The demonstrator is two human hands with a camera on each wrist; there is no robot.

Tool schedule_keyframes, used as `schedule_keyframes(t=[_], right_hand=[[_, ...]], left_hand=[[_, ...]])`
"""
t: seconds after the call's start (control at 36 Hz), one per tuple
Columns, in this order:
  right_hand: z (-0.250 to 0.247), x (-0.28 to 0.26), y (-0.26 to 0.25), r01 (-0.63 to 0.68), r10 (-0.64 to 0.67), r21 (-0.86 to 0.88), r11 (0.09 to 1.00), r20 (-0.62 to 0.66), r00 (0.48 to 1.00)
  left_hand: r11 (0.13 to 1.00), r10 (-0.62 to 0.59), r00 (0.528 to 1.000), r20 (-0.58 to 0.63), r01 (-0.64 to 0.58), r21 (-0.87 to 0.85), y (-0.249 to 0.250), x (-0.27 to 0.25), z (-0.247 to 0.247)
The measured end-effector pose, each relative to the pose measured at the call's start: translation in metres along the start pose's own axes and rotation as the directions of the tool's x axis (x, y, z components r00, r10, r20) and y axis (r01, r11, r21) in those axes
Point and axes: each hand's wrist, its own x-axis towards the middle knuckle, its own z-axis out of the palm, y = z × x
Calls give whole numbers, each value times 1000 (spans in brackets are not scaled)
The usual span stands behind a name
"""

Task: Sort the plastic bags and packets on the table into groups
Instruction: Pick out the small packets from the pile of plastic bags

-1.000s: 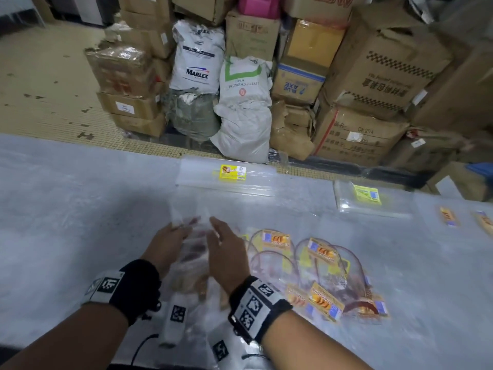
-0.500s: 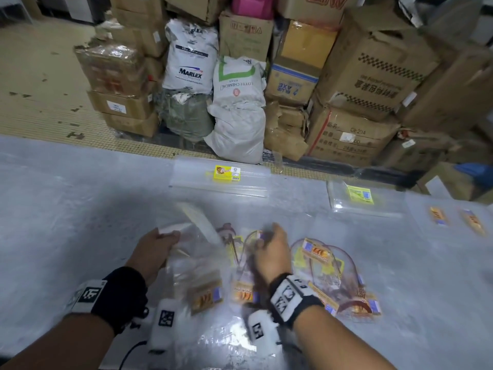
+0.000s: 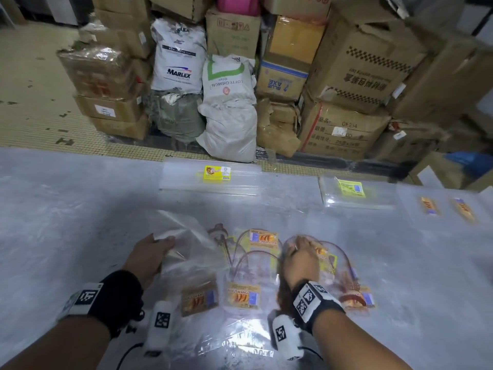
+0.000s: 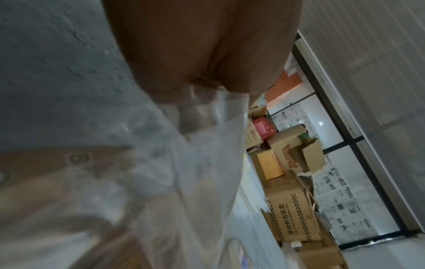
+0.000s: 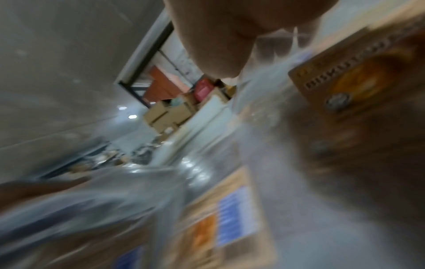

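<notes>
Several clear plastic bags with orange "Biskut Wangi" labels lie spread on the grey table (image 3: 66, 209) in front of me. My left hand (image 3: 152, 253) pinches the upper edge of one clear bag (image 3: 192, 263), its label (image 3: 198, 299) near my wrist; the left wrist view shows the bag (image 4: 202, 145) hanging from my fingers (image 4: 207, 87). My right hand (image 3: 301, 256) grips a second labelled bag (image 3: 338, 271) from the pile; the right wrist view is blurred, with my fingers curled on the plastic (image 5: 264, 60). Another labelled bag (image 3: 244, 295) lies flat between my hands.
At the table's far edge lie a stack of clear bags with a yellow label (image 3: 217, 173), another stack with a yellow-green label (image 3: 350, 188), and two orange-labelled packets (image 3: 429, 205) at far right. Cardboard boxes (image 3: 357, 76) and white sacks (image 3: 229, 108) stand beyond on the floor.
My hands have separated: the right moved rightward from the left bag onto the pile and took hold of a bag there. The left hand lifted its bag's edge.
</notes>
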Motion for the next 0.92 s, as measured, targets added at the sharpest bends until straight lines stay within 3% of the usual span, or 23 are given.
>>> schedule_keyframes(t=[0.08, 0.14, 0.22, 0.33, 0.44, 0.56, 0.61, 0.67, 0.72, 0.81, 0.86, 0.92], right_hand=[[-1, -22, -34, 82, -92, 231, 969, 32, 995], [2, -35, -58, 188, -221, 342, 920, 58, 974], [12, -57, -91, 365, -431, 350, 862, 130, 893], [41, -80, -121, 499, -600, 414, 761, 157, 784], [54, -87, -139, 480, -601, 400, 781, 269, 753], [49, -86, -146, 419, -595, 485, 767, 295, 748], [47, -74, -135, 370, -535, 468, 802, 291, 793], [41, -55, -115, 282, -392, 445, 850, 176, 903], [31, -29, -85, 173, -206, 311, 935, 75, 976], [9, 1, -32, -51, 59, -109, 993, 63, 996], [3, 14, -3, -192, 207, -215, 958, 49, 977], [5, 19, 16, -246, 270, -260, 934, 57, 961]], left_hand=[[999, -20, 999, 40, 19, 33, 1, 0, 3], [999, -38, 996, 78, 36, 23, -1, 0, 6], [999, -32, 990, 137, 33, -5, 1, -5, 14], [977, -33, 983, 179, 69, -202, 5, -12, 27], [984, 17, 977, 214, 21, -176, 11, -24, 29], [995, 68, 982, 174, -55, -79, 5, -21, 15], [996, 83, 991, 106, -80, -28, 2, -16, 5], [997, 79, 994, 75, -80, 17, 0, -10, -6], [998, 60, 995, 76, -61, 20, 0, -6, -16], [1000, 16, 998, 61, -15, -16, 0, -2, -28], [1000, -6, 998, 57, 7, -10, -3, 4, -34], [1000, -17, 999, 40, 16, 17, -10, 14, -43]])
